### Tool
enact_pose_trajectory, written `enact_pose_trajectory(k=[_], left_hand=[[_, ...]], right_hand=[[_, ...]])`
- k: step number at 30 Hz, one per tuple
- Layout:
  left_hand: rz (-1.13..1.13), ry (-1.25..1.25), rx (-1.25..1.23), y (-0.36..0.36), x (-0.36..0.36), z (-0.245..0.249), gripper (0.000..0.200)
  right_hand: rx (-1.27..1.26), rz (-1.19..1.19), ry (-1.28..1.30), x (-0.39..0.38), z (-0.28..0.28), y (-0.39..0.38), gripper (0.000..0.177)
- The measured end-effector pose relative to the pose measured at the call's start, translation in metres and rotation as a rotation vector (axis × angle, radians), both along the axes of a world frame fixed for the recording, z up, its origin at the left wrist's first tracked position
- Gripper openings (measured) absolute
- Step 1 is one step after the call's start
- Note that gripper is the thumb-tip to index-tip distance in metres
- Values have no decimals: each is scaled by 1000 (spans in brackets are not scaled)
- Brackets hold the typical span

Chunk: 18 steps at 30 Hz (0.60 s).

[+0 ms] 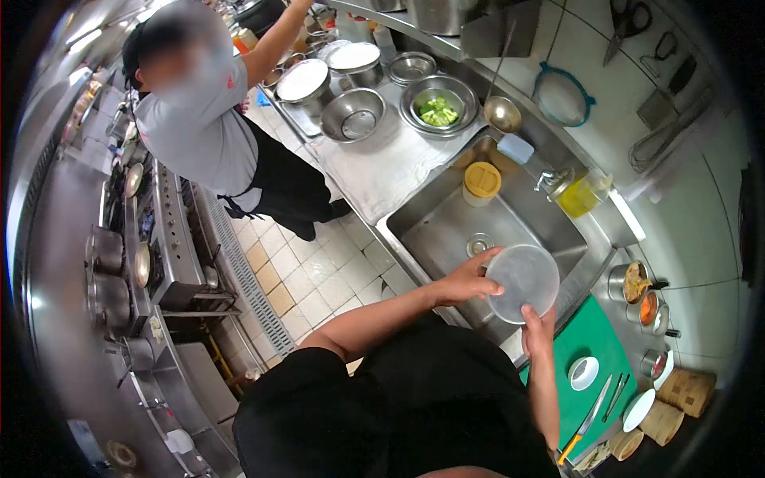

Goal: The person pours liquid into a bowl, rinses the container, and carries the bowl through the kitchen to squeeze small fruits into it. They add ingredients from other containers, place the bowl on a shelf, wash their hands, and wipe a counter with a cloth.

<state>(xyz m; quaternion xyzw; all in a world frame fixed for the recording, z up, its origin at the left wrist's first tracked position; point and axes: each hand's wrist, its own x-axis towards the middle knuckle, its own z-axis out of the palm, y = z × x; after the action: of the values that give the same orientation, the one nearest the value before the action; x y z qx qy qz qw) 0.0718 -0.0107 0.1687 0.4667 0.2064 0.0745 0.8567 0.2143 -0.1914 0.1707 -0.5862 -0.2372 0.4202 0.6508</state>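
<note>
Both my hands hold a round translucent plastic container near the front edge of the metal sink. My left hand is closed on its left side, with the thumb over the rim. At the lower edge, my right hand grips it with the thumb on top; its other fingers are hidden beneath. Inside the sink, beyond the container, stands a tub with a yellow lid. The drain shows just past my left hand.
A green cutting board at right carries a knife and a small white bowl. Soap dispenser and ladle are behind the sink. Chopped greens fill a metal bowl. A co-worker stands at left, one arm raised.
</note>
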Motion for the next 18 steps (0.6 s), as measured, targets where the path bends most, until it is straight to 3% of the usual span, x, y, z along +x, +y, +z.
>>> enact_pose_trajectory(k=[3, 4, 5, 6, 8, 10, 14, 18], left_hand=[[-30, -1, 87, 12, -6, 12, 88], [-74, 35, 69, 15, -8, 26, 87], [-66, 33, 73, 17, -10, 34, 87], [-79, 16, 67, 19, -12, 40, 85], [-82, 2, 65, 20, -15, 56, 84], [-147, -9, -8, 19, -15, 73, 81], [-194, -36, 86, 19, -9, 98, 78], [-269, -80, 65, 11, 3, 129, 74]], right_hand=[[29, -10, -130, 5, -10, -3, 100], [22, -34, -325, 5, 9, 0, 107], [27, -27, -326, 3, 32, 0, 107], [48, -6, -568, 0, 57, 1, 105], [78, 23, -808, 0, 77, -1, 103], [62, 101, -1414, 6, 78, -9, 91], [67, 43, -1561, 10, 86, -16, 87], [283, -100, -1601, 25, 100, -25, 85]])
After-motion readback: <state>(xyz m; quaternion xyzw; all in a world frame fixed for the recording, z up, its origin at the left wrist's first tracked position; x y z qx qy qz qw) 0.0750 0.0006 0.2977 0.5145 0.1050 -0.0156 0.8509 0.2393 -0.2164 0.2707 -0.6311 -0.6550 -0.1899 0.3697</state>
